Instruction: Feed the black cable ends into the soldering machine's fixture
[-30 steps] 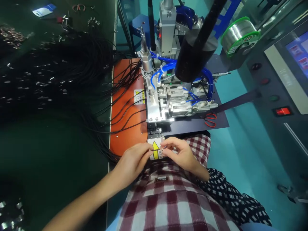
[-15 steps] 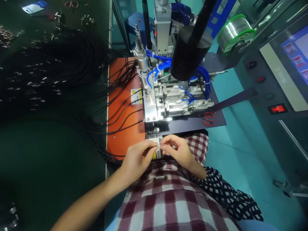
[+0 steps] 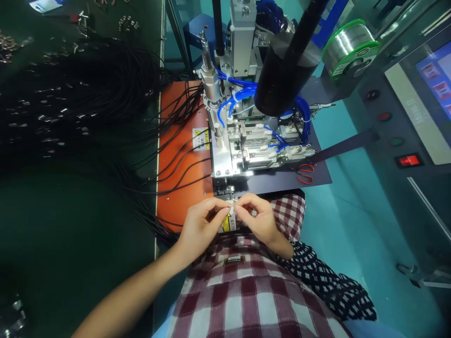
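In front of my body, my left hand [image 3: 199, 228] and my right hand [image 3: 260, 220] meet with their fingertips pinched, almost touching. Between them is a thin, wire-like piece [image 3: 233, 204], too small to make out clearly. Just below the fingertips shows a yellow and white label [image 3: 229, 222] at the front of a metal machine [image 3: 260, 157] with blue air hoses. Several black cables [image 3: 186, 166] run over the orange plate [image 3: 176, 206] to the machine's left edge, left of my hands.
A large heap of black cables [image 3: 105, 89] lies on the dark green table [image 3: 70, 244] at left. Red-handled pliers [image 3: 305, 174] rest on the machine's base. A solder wire spool [image 3: 350, 49], a black cylinder [image 3: 283, 77] and a lit red switch [image 3: 409, 161] are beyond.
Both hands stay pinched together and have shifted up slightly, the fingertips at a different angle around the small piece. The view has tilted a little.
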### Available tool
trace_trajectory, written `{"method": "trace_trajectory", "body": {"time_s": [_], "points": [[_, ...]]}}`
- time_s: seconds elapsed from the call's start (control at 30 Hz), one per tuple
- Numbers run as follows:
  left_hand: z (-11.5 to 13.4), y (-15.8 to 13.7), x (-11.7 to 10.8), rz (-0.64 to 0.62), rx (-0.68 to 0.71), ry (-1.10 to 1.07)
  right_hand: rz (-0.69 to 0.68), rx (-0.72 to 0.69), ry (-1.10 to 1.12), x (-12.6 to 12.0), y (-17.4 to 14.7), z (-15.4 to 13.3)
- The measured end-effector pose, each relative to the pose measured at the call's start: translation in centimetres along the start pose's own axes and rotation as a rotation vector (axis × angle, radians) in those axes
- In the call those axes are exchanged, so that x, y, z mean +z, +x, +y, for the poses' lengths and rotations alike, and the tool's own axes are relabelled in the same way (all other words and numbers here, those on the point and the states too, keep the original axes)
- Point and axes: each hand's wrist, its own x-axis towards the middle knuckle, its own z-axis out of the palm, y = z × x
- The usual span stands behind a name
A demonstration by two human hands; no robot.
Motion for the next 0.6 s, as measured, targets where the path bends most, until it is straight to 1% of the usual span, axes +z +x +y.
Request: {"method": "trace_trajectory", "body": {"time_s": [0.07, 0.17, 0.23, 0.3, 0.37, 0.43, 0.5, 0.6], "points": [[0.1, 0.0, 0.1, -0.017, -0.071, -0.114, -0.013, -0.011, -0.019, 0.2, -0.1, 0.2], [0.2, 0.1, 0.2, -0.056, -0.164, -0.278, -0.033, -0.091, -0.089, 0.2, -0.3, 0.7], [0.3, 0.3, 0.0, -0.070, -0.217, -0.340, -0.064, -0.168, -0.157, 0.0, -0.4, 0.9], [0.4, 0.4, -0.1, -0.074, -0.245, -0.363, -0.100, -0.212, -0.219, -0.4, -0.4, 0.8], [0.4, 0.5, -0.2, -0.074, -0.247, -0.358, -0.100, -0.196, -0.244, -0.9, -0.2, 0.6], [0.2, 0.4, 0.0, -0.075, -0.232, -0.329, -0.081, -0.143, -0.226, -1.5, 0.1, 0.2], [-0.1, 0.2, 0.2, -0.062, -0.196, -0.279, -0.064, -0.107, -0.185, -1.9, 0.5, -0.3], [-0.7, -0.2, 0.4, -0.018, -0.120, -0.179, -0.053, -0.098, -0.142, -2.2, 0.8, -0.8]]}}
